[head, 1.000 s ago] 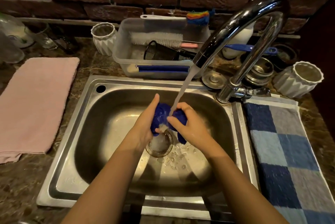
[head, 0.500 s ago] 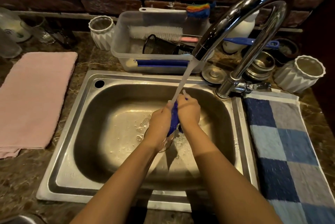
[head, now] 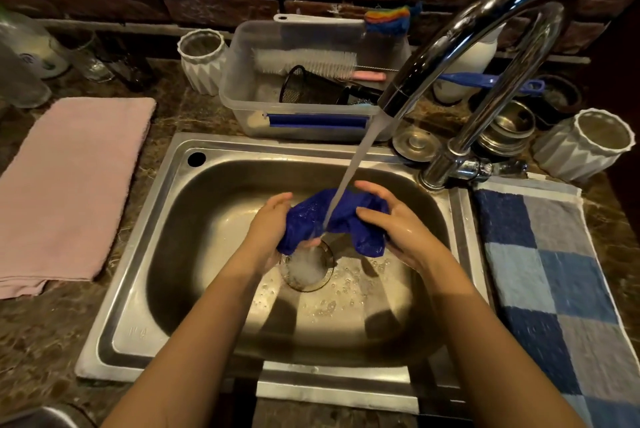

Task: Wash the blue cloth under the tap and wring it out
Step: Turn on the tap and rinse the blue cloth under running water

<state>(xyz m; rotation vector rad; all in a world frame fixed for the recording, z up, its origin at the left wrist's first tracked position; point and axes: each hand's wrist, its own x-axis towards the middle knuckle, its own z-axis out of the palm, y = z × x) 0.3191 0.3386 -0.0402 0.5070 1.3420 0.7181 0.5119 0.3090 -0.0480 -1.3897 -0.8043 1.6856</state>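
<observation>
The blue cloth (head: 341, 218) hangs bunched between my two hands over the drain of the steel sink (head: 166, 213). Water runs from the chrome tap (head: 464, 39) and strikes the cloth's middle. My left hand (head: 268, 228) grips the cloth's left end, fingers curled round it. My right hand (head: 391, 216) holds the right end, thumb in front and fingers arched over the top. Both ends droop below my hands. Foam gathers in the drain (head: 306, 266).
A pink towel (head: 69, 181) lies left of the sink, a blue checked towel (head: 550, 275) on the right. Behind the sink stand a clear plastic tub (head: 311, 81) of brushes, two white ribbed cups (head: 202, 60) (head: 585, 143), metal lids and glassware. A brick wall backs the counter.
My hands were pressed together with the cloth squeezed between them; now they have drawn apart and the cloth is spread wider under the stream.
</observation>
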